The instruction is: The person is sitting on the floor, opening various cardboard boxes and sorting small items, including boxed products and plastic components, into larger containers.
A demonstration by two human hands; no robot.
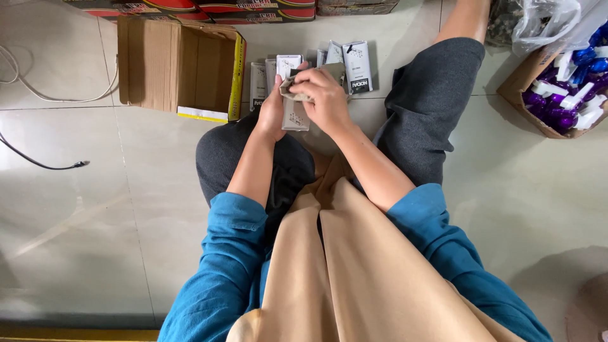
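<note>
Grey-white flat packet (pixel 294 114), light and stiff by my guess, best pinched at its edges, is being gripped by my left hand (pixel 272 113) and right hand (pixel 326 98), just right of the open cardboard box (pixel 180 69).

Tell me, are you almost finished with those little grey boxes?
Partly, it seems. Several small grey boxes already stand in a row on the floor, which looks like finished work. Right now the left hand and right hand grip one flat grey carton together, seemingly folding it. The open cardboard box beside them looks empty inside, so how much remains is unclear.
</note>
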